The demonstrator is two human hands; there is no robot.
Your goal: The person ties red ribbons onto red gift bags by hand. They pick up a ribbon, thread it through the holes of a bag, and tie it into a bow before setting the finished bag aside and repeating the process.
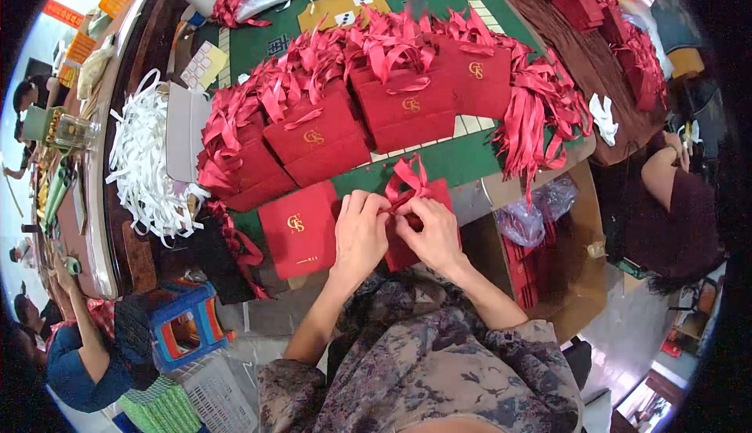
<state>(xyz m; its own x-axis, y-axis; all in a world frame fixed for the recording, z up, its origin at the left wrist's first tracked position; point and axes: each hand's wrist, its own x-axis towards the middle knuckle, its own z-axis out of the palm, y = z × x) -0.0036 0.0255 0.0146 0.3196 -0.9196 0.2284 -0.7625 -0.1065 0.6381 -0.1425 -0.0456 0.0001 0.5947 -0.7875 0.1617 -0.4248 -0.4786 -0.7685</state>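
Left hand [362, 231] and right hand [431, 233]: grips both pinched on red ribbon [406, 173]. Likely soft, slippery; red bag [441, 192] probably light, stiffish, hold edges.

Gold monogram [294, 223], G and S legible, middle letter unclear, on red bags [313, 159]
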